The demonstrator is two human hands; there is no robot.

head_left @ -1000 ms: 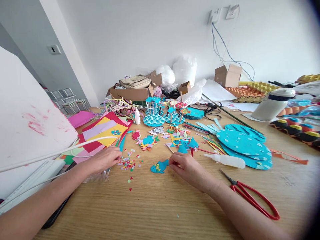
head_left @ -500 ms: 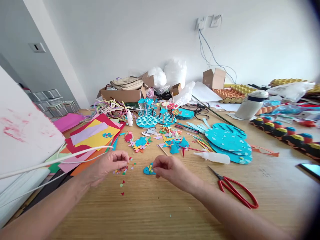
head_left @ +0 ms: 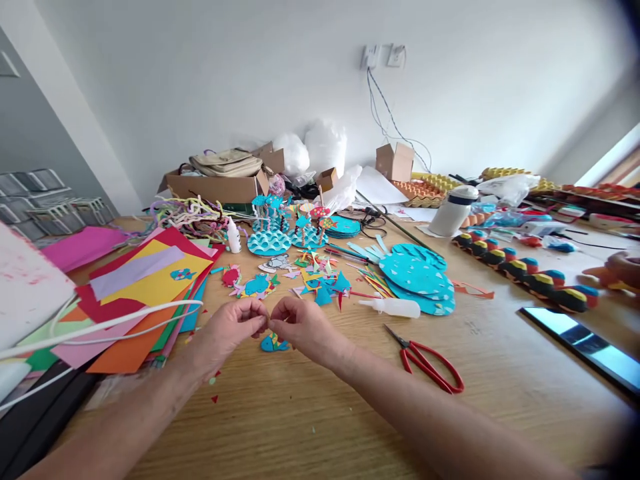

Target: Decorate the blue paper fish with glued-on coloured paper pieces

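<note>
My left hand [head_left: 243, 325] and my right hand [head_left: 301, 327] meet fingertip to fingertip above the table, both closed in a pinch. Whatever is between the fingers is too small to make out. Just beneath them lies a blue paper fish [head_left: 273, 343] with yellow and red patches, partly covered by my right hand. Small red and green paper bits [head_left: 214, 399] are scattered below my left wrist. Past my hands are other cut-out fish, such as a blue one [head_left: 257, 285] on colored paper, and a pile of paper scraps [head_left: 325, 287].
Red-handled scissors [head_left: 431, 365] and a glue bottle [head_left: 393, 307] lie to the right, near blue painted discs [head_left: 417, 277]. Colored paper sheets [head_left: 135, 267] are stacked at left, with a white cable [head_left: 125, 312] across them. A tablet [head_left: 580, 347] rests far right.
My hands have come together; my right hand has left the blue fish and now touches the left fingertips. The view has turned to the right.
</note>
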